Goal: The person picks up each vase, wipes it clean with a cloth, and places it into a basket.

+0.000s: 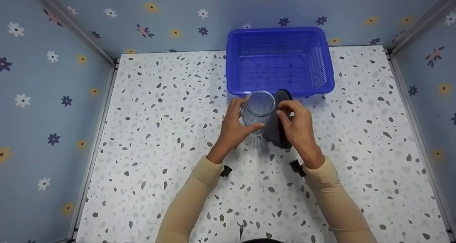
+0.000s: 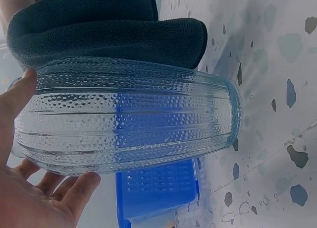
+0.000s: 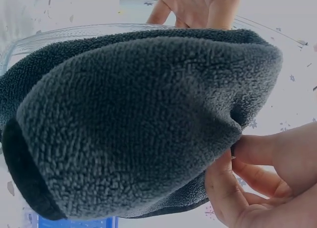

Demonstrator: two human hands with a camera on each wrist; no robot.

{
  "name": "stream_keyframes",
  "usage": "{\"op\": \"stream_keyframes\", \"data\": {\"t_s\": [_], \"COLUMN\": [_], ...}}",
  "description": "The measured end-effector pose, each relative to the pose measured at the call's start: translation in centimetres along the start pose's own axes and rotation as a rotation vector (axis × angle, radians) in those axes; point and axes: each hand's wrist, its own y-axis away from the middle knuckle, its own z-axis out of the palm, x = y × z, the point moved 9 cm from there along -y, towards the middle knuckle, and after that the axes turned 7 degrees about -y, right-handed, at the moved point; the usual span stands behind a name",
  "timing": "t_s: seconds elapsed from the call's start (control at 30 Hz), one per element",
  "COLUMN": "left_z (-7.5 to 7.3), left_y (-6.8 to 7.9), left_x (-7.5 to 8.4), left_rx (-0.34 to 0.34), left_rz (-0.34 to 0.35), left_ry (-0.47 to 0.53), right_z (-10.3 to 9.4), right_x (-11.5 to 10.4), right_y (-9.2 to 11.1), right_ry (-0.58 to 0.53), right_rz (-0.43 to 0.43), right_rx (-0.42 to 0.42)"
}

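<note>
A clear ribbed glass jar (image 2: 133,119) with a bumpy texture is held upright by my left hand (image 1: 235,125), thumb and fingers curled round its upper part. Its round rim (image 1: 261,103) faces up in the head view. Beside it hangs a dark grey cloth (image 3: 133,124) with a black edge, folded over. My right hand (image 1: 295,123) pinches this cloth between thumb and fingers, close to the jar's right side. In the left wrist view the cloth lies along the glass; the right wrist view shows it covering most of the jar.
A blue plastic basket (image 1: 280,96) with slotted walls stands behind the hands, against the back wall. The speckled white tabletop (image 1: 160,129) is bordered by flowered panels (image 1: 53,104) at the back and sides. Black strap pieces (image 1: 226,171) show near the wrists.
</note>
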Motion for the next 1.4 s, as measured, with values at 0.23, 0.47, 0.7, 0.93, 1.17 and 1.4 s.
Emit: {"op": "stream_keyframes", "data": {"t_s": [0.23,0.47,0.7,0.93,1.17,1.4], "left_z": [0.1,0.0,-0.1,0.2,0.3,0.1], "left_y": [0.1,0.0,0.0,0.2,0.2,0.2], "left_x": [-0.1,0.0,-0.2,-0.1,-0.2,-0.4], "left_rx": [0.000,0.002,0.015,0.002,0.008,0.009], "left_rz": [-0.004,-0.002,0.002,0.001,-0.002,-0.005], "left_ry": [0.009,0.008,-0.012,-0.013,-0.021,-0.019], "right_z": [0.1,0.2,1.5,4.5,5.4,4.4], "right_x": [0.1,1.2,4.1,9.1,10.5,9.1], "right_y": [-0.2,0.1,0.8,1.9,2.1,1.8], "right_ry": [0.000,0.007,0.002,0.083,0.101,0.051], "right_rz": [-0.003,0.021,0.046,0.126,0.131,0.126], "right_rx": [-0.024,-0.043,-0.073,-0.150,-0.164,-0.135]}}
